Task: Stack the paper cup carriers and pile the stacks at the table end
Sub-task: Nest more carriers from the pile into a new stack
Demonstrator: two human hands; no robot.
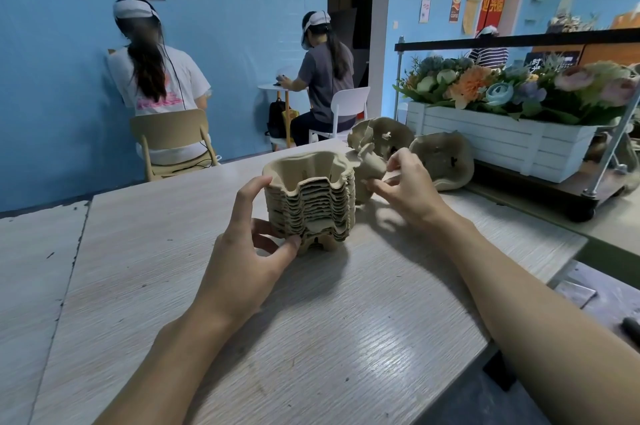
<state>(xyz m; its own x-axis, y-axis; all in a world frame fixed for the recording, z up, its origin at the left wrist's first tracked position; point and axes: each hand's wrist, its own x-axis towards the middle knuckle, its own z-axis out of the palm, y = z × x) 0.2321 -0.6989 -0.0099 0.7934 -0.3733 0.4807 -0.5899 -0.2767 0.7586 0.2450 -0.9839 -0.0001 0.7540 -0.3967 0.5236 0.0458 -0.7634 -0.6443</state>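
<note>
Mid-stacking here, I'd say. The left hand (249, 237) grips the stack of carriers (311, 206) standing on the tabletop (173, 251) at the centre of the frame, thumb at its base, index finger up by the rim. The right hand (405, 182) reaches in just right of it, fingers curled narrow at a loose carrier (369, 165) beside the stack; can't tell if it's actually pinched. Next move probably means lifting it, lining it up and nesting it on top. Two more carriers (440, 161) sit further right by the flower box (485, 140)
</note>
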